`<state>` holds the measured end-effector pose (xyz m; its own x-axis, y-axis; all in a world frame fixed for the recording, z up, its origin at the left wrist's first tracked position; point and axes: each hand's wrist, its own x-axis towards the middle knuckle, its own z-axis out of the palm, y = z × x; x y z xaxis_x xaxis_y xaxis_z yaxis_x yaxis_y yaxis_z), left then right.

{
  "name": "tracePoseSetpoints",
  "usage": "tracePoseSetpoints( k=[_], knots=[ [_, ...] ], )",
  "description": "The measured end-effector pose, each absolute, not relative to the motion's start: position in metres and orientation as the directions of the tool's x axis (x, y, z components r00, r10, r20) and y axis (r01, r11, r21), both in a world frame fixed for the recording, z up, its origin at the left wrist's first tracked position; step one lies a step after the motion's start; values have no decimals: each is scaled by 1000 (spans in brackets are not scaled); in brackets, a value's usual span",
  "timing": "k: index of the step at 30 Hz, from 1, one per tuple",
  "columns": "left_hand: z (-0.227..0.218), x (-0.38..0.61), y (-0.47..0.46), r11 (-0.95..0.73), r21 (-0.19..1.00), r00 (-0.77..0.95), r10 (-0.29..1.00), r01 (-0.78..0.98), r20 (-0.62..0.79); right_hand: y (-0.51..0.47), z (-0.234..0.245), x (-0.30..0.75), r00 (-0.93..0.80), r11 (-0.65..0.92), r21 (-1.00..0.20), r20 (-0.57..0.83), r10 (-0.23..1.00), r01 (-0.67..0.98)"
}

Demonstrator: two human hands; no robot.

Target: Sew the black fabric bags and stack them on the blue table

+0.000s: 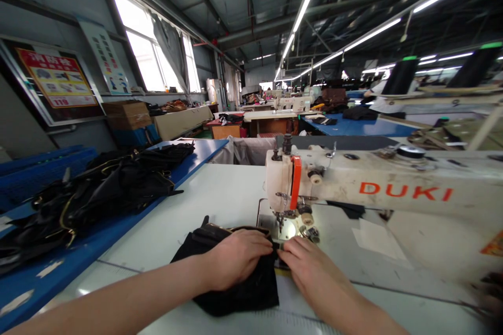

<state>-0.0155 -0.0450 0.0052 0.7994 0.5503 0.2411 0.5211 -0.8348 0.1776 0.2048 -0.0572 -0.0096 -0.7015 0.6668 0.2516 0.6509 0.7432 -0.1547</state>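
Note:
A black fabric piece with a gold-toothed zipper (251, 293) lies on the pale sewing table, just left of and in front of the needle of a white sewing machine (334, 178). My left hand (239, 256) rests on top of the fabric, fingers bent together over its right part near the edge. Beside the needle plate, my right hand (304, 259) pinches the right edge of the same fabric. The fingertips of both hands are close together. A lit spot shows on the plate under the needle. What lies beneath my left palm is hidden.
On the left, a blue table (129, 220) bears a heap of black zippered pieces (113, 188). A pale paper scrap (379, 238) lies under the machine arm. Thread cones (401, 76) stand at the right. Farther back are other sewing tables and a person in white (387, 99).

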Motion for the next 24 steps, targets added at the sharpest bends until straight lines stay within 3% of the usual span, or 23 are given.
tracePoseSetpoints(
  k=[4, 24],
  knots=[
    [9, -18, -50, -801, 248, 769, 596, 545, 232, -56, -6, 207, -699, 741, -145, 253, 669, 656],
    [7, -14, 5, -860, 276, 841, 493, 430, 224, -36, -2, 207, -571, 615, -158, 253, 781, 772]
  ],
)
